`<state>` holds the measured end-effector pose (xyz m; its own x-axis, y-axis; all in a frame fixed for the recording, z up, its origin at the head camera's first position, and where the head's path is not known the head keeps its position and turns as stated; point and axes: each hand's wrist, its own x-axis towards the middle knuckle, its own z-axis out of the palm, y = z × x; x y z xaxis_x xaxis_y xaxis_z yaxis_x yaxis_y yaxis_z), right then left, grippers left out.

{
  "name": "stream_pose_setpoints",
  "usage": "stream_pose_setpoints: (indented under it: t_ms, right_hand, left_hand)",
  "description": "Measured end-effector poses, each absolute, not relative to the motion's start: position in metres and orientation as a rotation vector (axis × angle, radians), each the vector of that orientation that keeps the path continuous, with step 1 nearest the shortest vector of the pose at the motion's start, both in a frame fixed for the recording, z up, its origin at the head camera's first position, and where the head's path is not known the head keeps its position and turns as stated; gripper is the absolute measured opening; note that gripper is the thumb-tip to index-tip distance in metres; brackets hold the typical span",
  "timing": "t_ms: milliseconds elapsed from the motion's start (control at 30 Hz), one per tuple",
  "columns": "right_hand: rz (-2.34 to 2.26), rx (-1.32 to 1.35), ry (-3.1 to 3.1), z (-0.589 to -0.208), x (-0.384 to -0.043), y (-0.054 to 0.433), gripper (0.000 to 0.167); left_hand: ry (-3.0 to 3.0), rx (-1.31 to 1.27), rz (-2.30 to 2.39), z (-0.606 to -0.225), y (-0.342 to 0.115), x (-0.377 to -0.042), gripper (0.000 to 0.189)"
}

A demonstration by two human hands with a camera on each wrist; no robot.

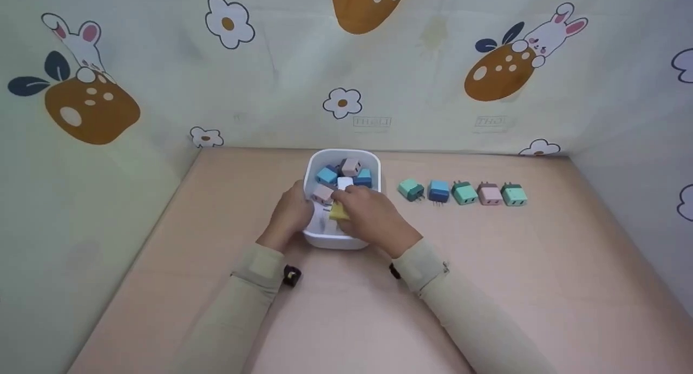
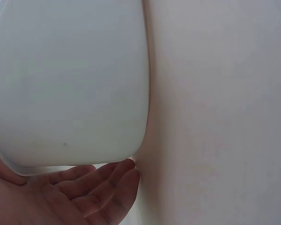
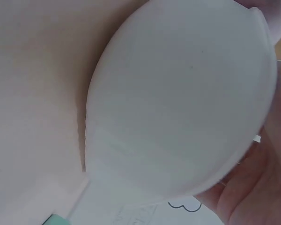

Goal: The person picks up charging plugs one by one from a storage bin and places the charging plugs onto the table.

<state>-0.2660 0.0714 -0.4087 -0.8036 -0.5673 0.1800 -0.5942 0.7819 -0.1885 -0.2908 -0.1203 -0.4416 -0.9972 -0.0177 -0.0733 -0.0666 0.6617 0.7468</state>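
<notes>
A white plastic bin (image 1: 341, 243) holds several small plug chargers, among them blue ones, pink ones (image 1: 323, 193) and a white one (image 1: 345, 183). My left hand (image 1: 292, 209) grips the bin's left side. In the left wrist view, its thumb is at the rim and its fingers (image 2: 100, 194) lie along the outer wall. Inside the bin, my right hand (image 1: 373, 217) pinches a yellow charger (image 1: 338, 211), partly covered by the fingers. From the right wrist view, the bin's wall (image 3: 178, 103) hides the charger and part of that hand.
Right of the bin, several chargers form a row on the table: a green one (image 1: 411, 190), a blue one (image 1: 438, 191), another green one (image 1: 464, 192), a pink one (image 1: 490, 194) and a last green one (image 1: 514, 194). Behind hangs a printed cloth (image 1: 292, 71).
</notes>
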Motion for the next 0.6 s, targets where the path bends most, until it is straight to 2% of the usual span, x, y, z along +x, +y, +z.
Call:
stream_pose_setpoints:
  t_ms: [400,600]
  right_hand:
    - [0.503,0.850,-2.790,-0.390,-0.259,0.091,0.049]
    - [0.529,0.781,-2.797,-0.378,-0.257,0.101,0.059]
  left_hand:
    - [2.761,-0.140,1.292,-0.440,-0.118,-0.290,0.056]
    - [2.764,-0.126,1.287,-0.441,-0.118,-0.291,0.054]
